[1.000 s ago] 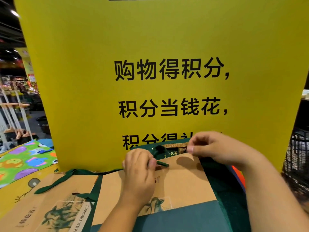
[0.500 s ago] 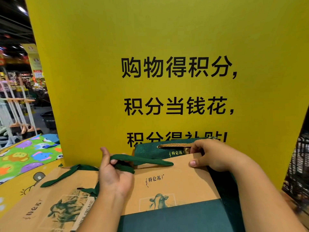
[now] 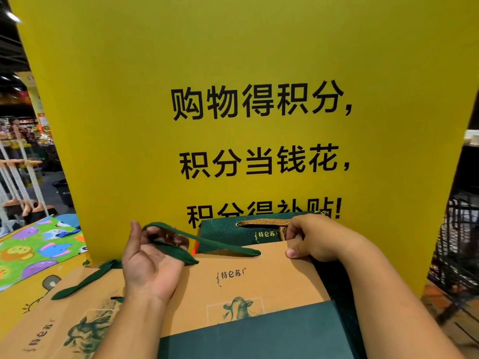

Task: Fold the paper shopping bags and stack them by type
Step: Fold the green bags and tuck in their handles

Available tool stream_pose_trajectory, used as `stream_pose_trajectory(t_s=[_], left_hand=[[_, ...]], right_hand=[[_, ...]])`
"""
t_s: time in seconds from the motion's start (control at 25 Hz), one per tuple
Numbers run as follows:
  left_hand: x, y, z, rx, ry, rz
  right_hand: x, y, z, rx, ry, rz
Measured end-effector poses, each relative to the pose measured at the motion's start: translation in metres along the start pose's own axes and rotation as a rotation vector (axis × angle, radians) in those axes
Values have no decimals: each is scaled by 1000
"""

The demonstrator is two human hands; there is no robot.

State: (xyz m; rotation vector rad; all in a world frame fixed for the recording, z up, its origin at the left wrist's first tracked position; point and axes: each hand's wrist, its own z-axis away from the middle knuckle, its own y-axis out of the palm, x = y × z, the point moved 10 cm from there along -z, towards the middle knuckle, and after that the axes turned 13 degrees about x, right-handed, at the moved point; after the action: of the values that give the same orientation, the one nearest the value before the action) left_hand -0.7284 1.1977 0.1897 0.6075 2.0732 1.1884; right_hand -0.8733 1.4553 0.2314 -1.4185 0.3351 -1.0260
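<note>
A brown paper bag [image 3: 248,286] with a cow print and a dark green lower band lies flat in front of me. Its green ribbon handle [image 3: 207,242] loops over my left hand [image 3: 150,265], which is palm up with the fingers curled round the ribbon. My right hand [image 3: 316,239] pinches the bag's top right edge. Behind it lies a dark green bag [image 3: 223,233] with a gold rope handle [image 3: 261,223]. A second brown bag [image 3: 64,320] of the same print lies flat at the left, with its own green ribbon [image 3: 85,281].
A tall yellow sign board [image 3: 246,73] with black characters stands right behind the bags. A colourful animal-print mat [image 3: 39,244] lies at the left. A black wire basket [image 3: 458,242] is at the right. Shop racks show far left.
My left hand turned palm up and lifted the green ribbon handle to the left. My right hand slid to the bag's top right edge and stayed there.
</note>
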Motion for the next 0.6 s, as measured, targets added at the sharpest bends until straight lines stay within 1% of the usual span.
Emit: stream_pose_trajectory(t_s=[0.04, 0.08, 0.12, 0.16, 0.2, 0.24, 0.32, 0.4, 0.48, 0.56, 0.6], left_hand=[[2, 10, -2, 117, -53, -17], [5, 25, -2, 259, -106, 22], [7, 39, 0, 366, -155, 65], [8, 48, 3, 402, -180, 38], [9, 52, 4, 384, -174, -47], [9, 47, 4, 319, -139, -146], [3, 29, 3, 142, -9, -236], [-3, 24, 3, 61, 94, -357], [-6, 33, 8, 92, 178, -574], [-7, 49, 15, 171, 273, -850], [-5, 58, 20, 239, 328, -1004]], right_hand=[[0, 0, -1, 0, -3, -7], [0, -1, -1, -2, -4, -14], [0, -1, -1, -4, -3, -18], [-1, -1, -1, -4, -2, -14], [-1, 0, -1, -2, 0, -9], [-1, 1, -1, 2, 4, -9], [-2, 3, -2, 14, 12, -18], [-2, 4, -2, 18, 14, -15], [-2, 4, -1, 25, 14, -11], [-4, 5, -1, 30, 16, -28], [-4, 5, 0, 31, 16, -32]])
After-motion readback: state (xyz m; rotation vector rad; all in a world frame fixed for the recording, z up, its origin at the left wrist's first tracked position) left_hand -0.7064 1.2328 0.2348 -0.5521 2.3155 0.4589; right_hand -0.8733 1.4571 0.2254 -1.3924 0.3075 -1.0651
